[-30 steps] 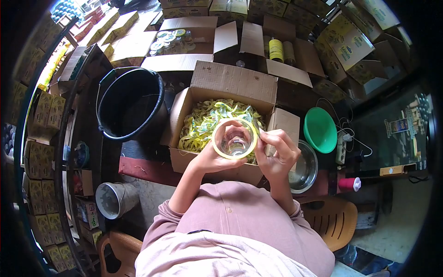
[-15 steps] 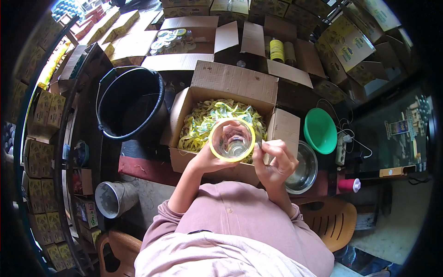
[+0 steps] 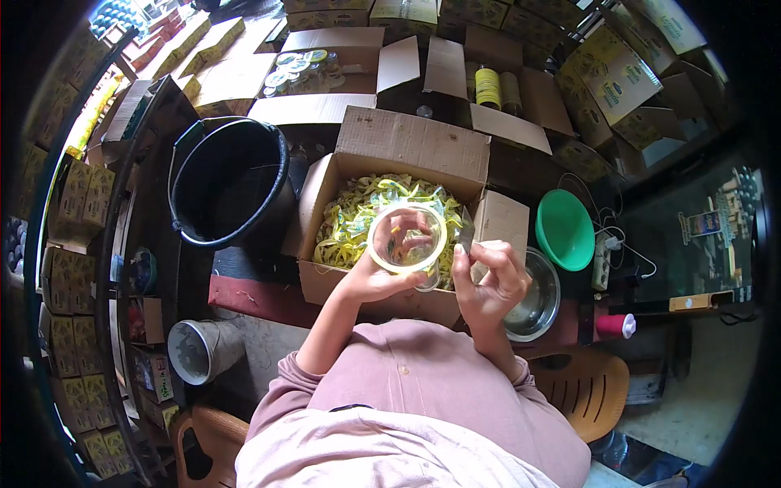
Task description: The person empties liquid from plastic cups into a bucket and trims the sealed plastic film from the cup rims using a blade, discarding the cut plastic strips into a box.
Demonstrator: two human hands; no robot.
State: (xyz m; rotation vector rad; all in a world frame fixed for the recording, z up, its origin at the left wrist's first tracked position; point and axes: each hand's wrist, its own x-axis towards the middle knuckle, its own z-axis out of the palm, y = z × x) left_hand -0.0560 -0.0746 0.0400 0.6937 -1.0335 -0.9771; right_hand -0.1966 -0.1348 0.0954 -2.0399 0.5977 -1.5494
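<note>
A clear jar [image 3: 407, 240] with a yellow rim is in my left hand [image 3: 376, 278], its round mouth tilted up toward me. The fingers wrap round it and show through its see-through wall. My right hand [image 3: 493, 281] is just to the right, thumb and forefinger pinched on a thin, dark, pointed blade [image 3: 467, 232]. That blade points up, slightly apart from the jar's rim. Beneath both hands stands an open cardboard box [image 3: 415, 134] filled with yellow and green printed wrapper strips [image 3: 350, 215].
Left of the box is a black bucket [image 3: 286, 167]; a green bowl [image 3: 565, 230] and a metal bowl [image 3: 541, 297] are at right. Behind stand a box of lidded jars [image 3: 305, 73] and one with yellow lid stacks [image 3: 488, 87]. A thread spool [image 3: 614, 326] lies near a power strip [image 3: 602, 264].
My left hand has turned the jar, so its base now shows lower right. My right hand has shifted slightly right and down, and the blade shows more clearly, away from the rim.
</note>
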